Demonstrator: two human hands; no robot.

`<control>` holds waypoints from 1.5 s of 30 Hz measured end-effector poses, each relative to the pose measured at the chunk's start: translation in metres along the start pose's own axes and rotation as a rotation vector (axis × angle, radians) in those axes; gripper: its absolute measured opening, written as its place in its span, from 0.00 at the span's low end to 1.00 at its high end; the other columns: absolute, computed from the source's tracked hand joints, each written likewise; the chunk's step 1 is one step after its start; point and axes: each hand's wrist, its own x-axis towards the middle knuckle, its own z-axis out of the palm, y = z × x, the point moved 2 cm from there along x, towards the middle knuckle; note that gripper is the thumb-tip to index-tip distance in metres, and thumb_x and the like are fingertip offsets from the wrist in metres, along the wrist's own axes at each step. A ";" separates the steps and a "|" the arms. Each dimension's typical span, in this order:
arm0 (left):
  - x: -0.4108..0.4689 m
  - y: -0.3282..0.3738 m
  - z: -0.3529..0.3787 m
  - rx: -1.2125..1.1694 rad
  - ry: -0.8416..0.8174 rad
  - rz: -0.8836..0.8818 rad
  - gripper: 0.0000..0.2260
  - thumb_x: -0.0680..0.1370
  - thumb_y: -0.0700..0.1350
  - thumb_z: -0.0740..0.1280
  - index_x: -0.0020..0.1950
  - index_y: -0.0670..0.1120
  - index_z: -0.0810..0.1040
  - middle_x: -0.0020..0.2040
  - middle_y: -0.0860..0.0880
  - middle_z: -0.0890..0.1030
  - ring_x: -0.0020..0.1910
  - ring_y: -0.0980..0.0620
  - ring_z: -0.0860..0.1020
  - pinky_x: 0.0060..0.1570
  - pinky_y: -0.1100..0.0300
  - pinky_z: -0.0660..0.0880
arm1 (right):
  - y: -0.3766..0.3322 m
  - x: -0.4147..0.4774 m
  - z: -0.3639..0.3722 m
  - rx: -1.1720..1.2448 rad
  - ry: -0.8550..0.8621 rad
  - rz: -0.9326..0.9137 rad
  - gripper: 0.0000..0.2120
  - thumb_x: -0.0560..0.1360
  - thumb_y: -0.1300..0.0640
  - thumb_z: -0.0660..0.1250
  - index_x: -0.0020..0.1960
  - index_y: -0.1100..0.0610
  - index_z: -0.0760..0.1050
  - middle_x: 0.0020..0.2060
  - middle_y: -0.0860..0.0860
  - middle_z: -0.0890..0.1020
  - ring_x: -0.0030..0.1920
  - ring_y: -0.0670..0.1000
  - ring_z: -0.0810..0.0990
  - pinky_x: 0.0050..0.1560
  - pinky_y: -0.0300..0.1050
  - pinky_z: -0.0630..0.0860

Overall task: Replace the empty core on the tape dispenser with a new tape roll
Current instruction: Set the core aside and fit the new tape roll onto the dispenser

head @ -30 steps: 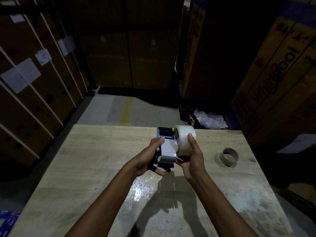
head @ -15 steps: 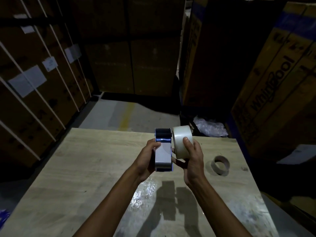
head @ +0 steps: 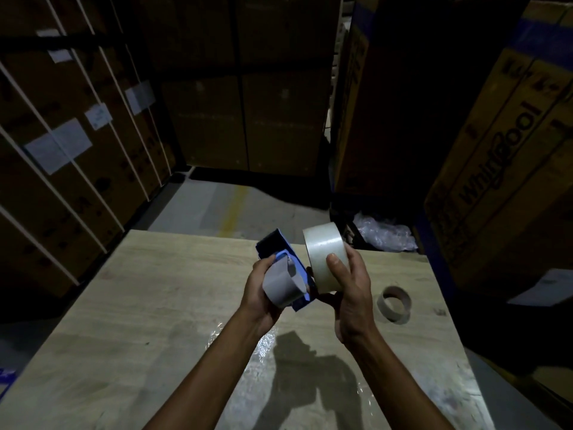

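Head view. Left hand (head: 259, 293) grips the tape dispenser (head: 286, 274) by its grey-and-blue body, above the wooden table (head: 155, 305). Right hand (head: 347, 293) is curled round the new tape roll (head: 324, 256), just beside the dispenser and not yet seated. Empty core (head: 394, 304) lies on the table to the right.

Risk: a roll offered skewed could jam on the hub or go on backwards. The dim light hides the hub.

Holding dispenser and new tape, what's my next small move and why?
Probably slide the tape roll in your right hand onto the tape dispenser in your left hand: the roll's beside it, unmounted, and the empty core lies on the table.
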 end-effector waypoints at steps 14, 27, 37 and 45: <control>0.006 0.000 0.023 0.178 0.168 0.254 0.05 0.79 0.40 0.59 0.49 0.51 0.67 0.44 0.43 0.76 0.33 0.47 0.78 0.29 0.56 0.72 | -0.011 0.004 -0.008 -0.099 -0.080 0.230 0.25 0.67 0.39 0.71 0.58 0.53 0.79 0.55 0.57 0.83 0.54 0.60 0.83 0.43 0.54 0.84; 0.008 0.007 0.028 0.429 0.213 0.411 0.17 0.79 0.37 0.59 0.54 0.61 0.65 0.49 0.45 0.78 0.41 0.47 0.78 0.31 0.58 0.74 | -0.014 0.013 -0.019 -0.272 -0.157 0.387 0.24 0.65 0.32 0.73 0.52 0.48 0.82 0.49 0.56 0.86 0.46 0.59 0.86 0.44 0.54 0.85; 0.004 0.003 0.025 0.526 0.126 0.552 0.16 0.74 0.45 0.59 0.60 0.54 0.62 0.53 0.50 0.77 0.44 0.52 0.78 0.45 0.53 0.72 | -0.009 -0.006 -0.011 -0.289 -0.205 0.426 0.29 0.65 0.36 0.74 0.60 0.51 0.78 0.56 0.56 0.82 0.51 0.59 0.84 0.42 0.47 0.82; 0.005 -0.002 0.025 0.354 -0.004 0.419 0.15 0.82 0.55 0.57 0.64 0.48 0.64 0.54 0.44 0.78 0.43 0.55 0.82 0.39 0.61 0.79 | -0.008 -0.005 0.000 -0.317 -0.179 0.423 0.32 0.63 0.32 0.73 0.57 0.53 0.80 0.51 0.56 0.85 0.46 0.56 0.86 0.39 0.45 0.82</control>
